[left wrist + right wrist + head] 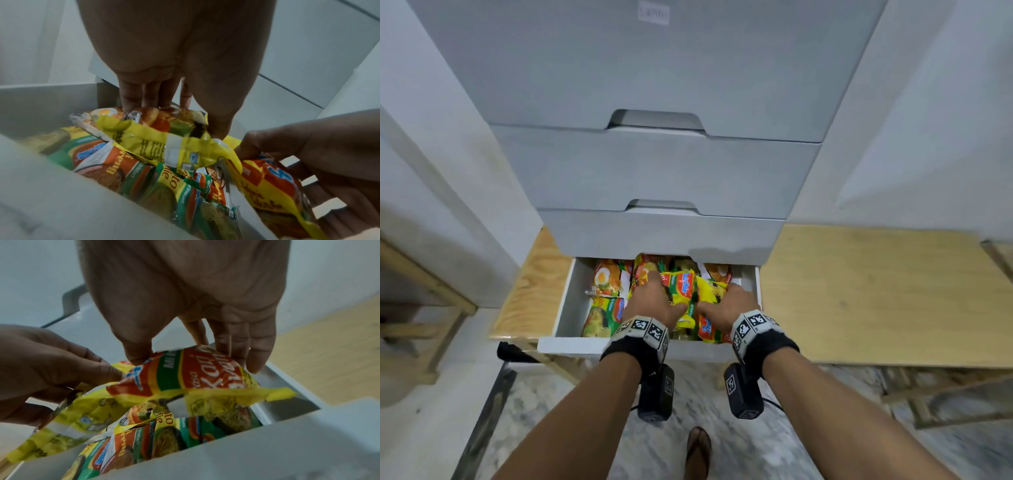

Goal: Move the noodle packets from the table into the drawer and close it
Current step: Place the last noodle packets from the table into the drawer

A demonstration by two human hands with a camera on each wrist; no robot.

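Head view: open drawer [566, 301], both hands inside. Wrist views only: left hand [174, 65] pinching yellow packet [174, 146]; right hand [195, 296] gripping red packet [195, 378].

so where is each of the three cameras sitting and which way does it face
Head: worn on the head, looking down at the open drawer; both forearms and hands show.
Left wrist: along the left hand onto the noodle packets; the right hand shows too.
Right wrist: along the right hand, which holds a red packet.
All three show both hands, the packets and the drawer.
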